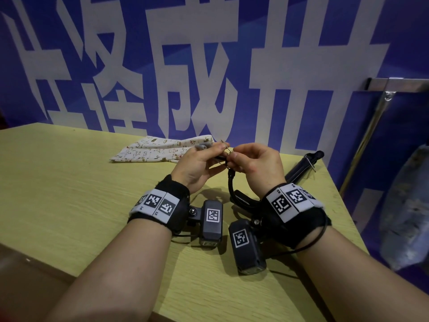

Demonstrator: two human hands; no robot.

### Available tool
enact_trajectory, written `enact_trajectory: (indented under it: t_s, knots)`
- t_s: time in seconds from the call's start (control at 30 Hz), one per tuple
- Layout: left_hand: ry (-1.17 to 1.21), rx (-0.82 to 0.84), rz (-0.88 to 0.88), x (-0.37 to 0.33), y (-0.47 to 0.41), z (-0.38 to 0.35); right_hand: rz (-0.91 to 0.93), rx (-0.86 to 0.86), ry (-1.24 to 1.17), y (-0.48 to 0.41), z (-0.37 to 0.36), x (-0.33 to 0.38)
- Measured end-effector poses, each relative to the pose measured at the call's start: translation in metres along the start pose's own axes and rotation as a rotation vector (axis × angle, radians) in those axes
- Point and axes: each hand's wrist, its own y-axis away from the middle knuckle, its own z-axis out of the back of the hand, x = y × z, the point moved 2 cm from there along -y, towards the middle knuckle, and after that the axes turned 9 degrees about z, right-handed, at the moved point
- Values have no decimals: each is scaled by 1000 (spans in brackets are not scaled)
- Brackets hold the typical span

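Note:
Both hands are raised together above the yellow table (69,187). My left hand (199,163) has its fingers curled round a small dark item with a thin metal pin (224,144) sticking up from it. My right hand (253,162) pinches the same small metal part from the right with thumb and forefinger. A black cord (231,184) hangs down from between the hands to a black object on the table, partly hidden behind my right wrist. What exactly the small item is cannot be made out.
A patterned cloth pouch (160,149) lies at the table's far edge, with grey cylinders (202,147) at its mouth. A black folded umbrella-like object (304,166) lies at the far right corner. A blue banner wall stands behind; the table's edge drops off at right.

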Motion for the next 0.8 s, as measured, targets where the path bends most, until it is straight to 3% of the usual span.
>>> enact_trajectory:
  t_s: [0.33, 0.8]
  knots:
    - [4, 7, -18, -2, 1, 0, 67, 30, 191, -1, -2, -4]
    - [-44, 29, 18, 3, 0, -1, 75, 19, 175, 0, -2, -4]
